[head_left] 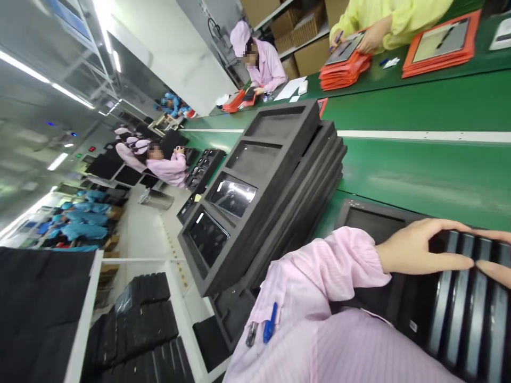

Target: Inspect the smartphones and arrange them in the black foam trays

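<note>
At the right edge, my left hand (pixel 425 249), coming out of a pink sleeve, is wrapped over the end of a stack of tablets (pixel 459 314). These are dark slabs with shiny grey edges, standing side by side. Only some fingers of my right hand (pixel 497 271) show, pressed on the same stack, their tips meeting my left thumb. The rest of that hand is out of frame. Beneath and beside the stack lies a black foam tray (pixel 371 218), partly hidden by my sleeve.
Left of my arm rises a pile of foam trays (pixel 275 213); the top one holds two glossy tablets (pixel 209 236). Behind runs a green workbench (pixel 419 111) where co-workers handle orange-red stacks (pixel 345 74). A white-framed rack (pixel 187 319) with black trays stands lower left.
</note>
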Action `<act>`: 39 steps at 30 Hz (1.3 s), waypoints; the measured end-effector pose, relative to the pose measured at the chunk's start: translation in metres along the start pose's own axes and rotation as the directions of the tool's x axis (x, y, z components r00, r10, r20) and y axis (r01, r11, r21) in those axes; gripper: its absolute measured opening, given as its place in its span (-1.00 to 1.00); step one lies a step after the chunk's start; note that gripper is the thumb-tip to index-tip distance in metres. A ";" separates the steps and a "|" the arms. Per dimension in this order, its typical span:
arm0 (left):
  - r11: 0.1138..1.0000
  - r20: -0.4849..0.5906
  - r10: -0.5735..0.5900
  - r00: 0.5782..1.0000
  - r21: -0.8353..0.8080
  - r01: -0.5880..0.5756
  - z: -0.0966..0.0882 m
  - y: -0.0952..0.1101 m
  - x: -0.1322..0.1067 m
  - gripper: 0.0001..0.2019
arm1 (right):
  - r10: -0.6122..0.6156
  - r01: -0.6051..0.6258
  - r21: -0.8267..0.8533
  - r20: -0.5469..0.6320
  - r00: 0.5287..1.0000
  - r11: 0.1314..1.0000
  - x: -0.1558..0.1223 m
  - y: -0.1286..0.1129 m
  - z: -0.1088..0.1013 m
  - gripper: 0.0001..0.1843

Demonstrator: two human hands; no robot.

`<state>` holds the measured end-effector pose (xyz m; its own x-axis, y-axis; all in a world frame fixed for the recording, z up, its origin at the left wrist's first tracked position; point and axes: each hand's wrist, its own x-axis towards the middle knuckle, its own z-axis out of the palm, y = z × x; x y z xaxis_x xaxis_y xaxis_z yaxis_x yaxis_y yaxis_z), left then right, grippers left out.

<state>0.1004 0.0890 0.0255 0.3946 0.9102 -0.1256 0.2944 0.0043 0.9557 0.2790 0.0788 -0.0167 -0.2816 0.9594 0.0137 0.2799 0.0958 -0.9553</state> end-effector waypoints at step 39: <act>0.981 0.367 0.122 0.922 -0.186 -0.056 -0.016 -0.028 -0.002 -0.20 | 0.068 -0.162 0.216 0.386 0.920 0.963 -0.013 -0.028 -0.021 -0.23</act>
<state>0.0773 0.0941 0.0032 0.7192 0.6881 -0.0966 0.1047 0.0301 0.9941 0.2938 0.0688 0.0158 -0.5947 0.7865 -0.1666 0.1169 -0.1203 -0.9858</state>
